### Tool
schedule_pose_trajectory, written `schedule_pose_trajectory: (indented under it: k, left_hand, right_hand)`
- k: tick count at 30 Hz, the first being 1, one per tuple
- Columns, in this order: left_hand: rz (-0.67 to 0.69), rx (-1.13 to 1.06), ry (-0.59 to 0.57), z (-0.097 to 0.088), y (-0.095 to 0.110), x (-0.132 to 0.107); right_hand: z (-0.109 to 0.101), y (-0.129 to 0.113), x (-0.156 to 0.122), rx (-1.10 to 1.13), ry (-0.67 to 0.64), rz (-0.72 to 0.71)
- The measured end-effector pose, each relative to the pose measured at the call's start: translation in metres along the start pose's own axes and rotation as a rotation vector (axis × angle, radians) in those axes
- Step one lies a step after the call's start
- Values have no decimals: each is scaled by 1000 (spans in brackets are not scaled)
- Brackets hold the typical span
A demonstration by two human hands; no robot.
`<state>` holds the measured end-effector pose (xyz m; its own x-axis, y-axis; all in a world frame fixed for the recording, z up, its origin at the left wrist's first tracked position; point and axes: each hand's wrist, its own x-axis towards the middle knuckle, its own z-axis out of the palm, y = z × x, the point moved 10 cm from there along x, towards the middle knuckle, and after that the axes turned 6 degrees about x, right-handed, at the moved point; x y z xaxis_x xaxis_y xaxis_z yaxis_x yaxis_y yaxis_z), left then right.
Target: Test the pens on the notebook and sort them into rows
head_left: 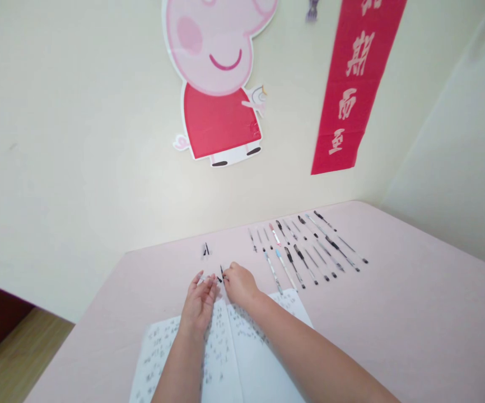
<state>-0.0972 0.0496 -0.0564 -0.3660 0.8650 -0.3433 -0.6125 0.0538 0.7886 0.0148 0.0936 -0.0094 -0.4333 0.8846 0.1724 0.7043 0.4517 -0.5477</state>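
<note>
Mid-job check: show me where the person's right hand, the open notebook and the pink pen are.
Right hand [241,284]: head view, on the back of the hand.
Open notebook [259,366]: head view, on a bare part of the right page.
Pink pen [275,234]: head view, near its middle.

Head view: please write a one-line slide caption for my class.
Left hand and right hand hold slim pieces near handwritten pages, with rows of pens on the pink table.

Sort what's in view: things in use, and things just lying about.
Likely in use:
slim clear piece at the left hand
slim dark piece at the right hand
perhaps the small pieces beyond the hands

Apparently just lying about:
rows of pens
open notebook
</note>
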Motion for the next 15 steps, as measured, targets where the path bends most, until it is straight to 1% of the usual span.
schedule_pose_trajectory:
  k: [5, 8, 11, 15]
  left_hand:
    - [-3, -31, -15, -1, -2, 3]
    - [0, -50, -28, -1, -3, 4]
    - [0, -62, -28, -1, -3, 4]
    - [-6, -56, -28, 0, -3, 4]
  right_hand:
    - [1, 0, -4, -35, 18, -12]
    - [4, 1, -4, -35, 7, 2]
    - [6, 3, -4, -18, -7, 24]
    - [5, 5, -4, 25, 7, 40]
